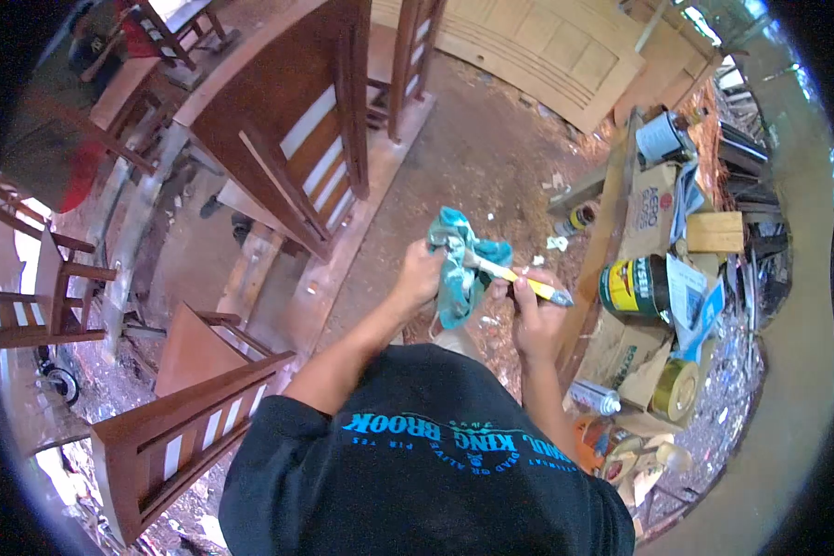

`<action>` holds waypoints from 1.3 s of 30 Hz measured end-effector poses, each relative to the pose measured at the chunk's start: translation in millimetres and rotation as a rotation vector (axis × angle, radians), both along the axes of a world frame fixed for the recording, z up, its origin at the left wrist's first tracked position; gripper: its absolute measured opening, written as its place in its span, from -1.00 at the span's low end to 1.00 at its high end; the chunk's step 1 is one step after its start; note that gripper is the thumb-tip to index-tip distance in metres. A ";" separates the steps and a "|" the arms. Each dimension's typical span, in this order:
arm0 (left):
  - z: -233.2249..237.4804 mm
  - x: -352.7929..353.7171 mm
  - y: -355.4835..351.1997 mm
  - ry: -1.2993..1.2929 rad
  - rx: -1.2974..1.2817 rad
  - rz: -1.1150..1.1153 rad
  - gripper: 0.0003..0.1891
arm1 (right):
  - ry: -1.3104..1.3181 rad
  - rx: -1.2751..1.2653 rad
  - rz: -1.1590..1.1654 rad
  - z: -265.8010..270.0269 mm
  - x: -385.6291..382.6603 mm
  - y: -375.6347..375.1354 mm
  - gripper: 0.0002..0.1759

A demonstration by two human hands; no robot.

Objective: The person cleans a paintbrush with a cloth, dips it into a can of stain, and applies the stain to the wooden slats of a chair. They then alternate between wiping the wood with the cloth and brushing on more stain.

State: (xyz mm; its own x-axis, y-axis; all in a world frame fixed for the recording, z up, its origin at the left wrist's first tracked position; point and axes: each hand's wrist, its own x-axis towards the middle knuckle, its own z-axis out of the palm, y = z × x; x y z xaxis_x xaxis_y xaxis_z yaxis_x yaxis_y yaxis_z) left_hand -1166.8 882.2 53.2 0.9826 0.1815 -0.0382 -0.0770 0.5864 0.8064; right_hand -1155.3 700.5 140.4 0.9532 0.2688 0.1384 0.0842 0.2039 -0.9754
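Wiping yellow-handled tool [519, 278] with teal cloth [459, 278], apparently. Left hand [417, 278] fingers clenched on cloth; right hand [536, 320] fingers pinching tool. Next stroke likely needs steady grip.

Gripped teal rag [456, 269] in left hand [419, 275], bunched around one end of yellow-handled tool [511, 274]; pinched other end in right hand [536, 324]. Noted wooden chairs [185, 426] at left, paint can [632, 285] and cardboard box [647, 208] at right.
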 end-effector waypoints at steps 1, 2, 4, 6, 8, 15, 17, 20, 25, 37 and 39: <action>1.8 0.6 3.9 0.012 0.057 -0.012 -0.83 | -0.012 0.005 0.014 -2.0 0.5 -0.2 -0.87; 4.1 0.4 6.6 0.024 0.113 -0.025 -0.83 | 0.001 0.019 -0.008 -0.6 -1.1 1.4 -0.87; 8.2 -1.0 8.5 -0.019 0.182 -0.020 -0.78 | 0.027 0.048 -0.057 3.5 -3.8 4.6 -0.87; 1.7 -1.5 8.5 -0.112 0.237 -0.014 -0.74 | 0.020 0.071 -0.084 -3.5 0.4 0.6 -0.87; -0.5 -2.9 10.9 -0.060 0.194 -0.080 -0.68 | 0.015 0.079 -0.097 -3.6 1.3 -0.1 -0.86; 5.9 -8.0 17.0 0.006 0.189 -0.131 -0.72 | -0.027 0.070 -0.067 -1.7 -2.2 4.5 -0.88; 0.8 -10.3 17.0 -0.025 0.134 -0.111 -0.74 | -0.011 0.026 -0.056 0.8 -6.8 6.5 -0.88; -2.6 -14.3 21.4 -0.009 0.090 -0.123 -0.78 | -0.006 0.055 -0.031 -7.5 -12.3 7.0 -0.88; 3.1 -20.2 27.1 0.016 0.121 -0.159 -0.81 | 0.029 0.032 -0.043 -13.4 -20.1 6.3 -0.88; -14.1 -19.9 22.7 -0.038 0.317 -0.126 -0.75 | 0.045 -0.034 -0.076 -38.5 -23.5 0.2 -0.85; -10.6 -19.6 19.8 -0.039 0.439 -0.091 -0.75 | 0.036 -0.028 -0.081 -37.0 -25.0 1.0 -0.85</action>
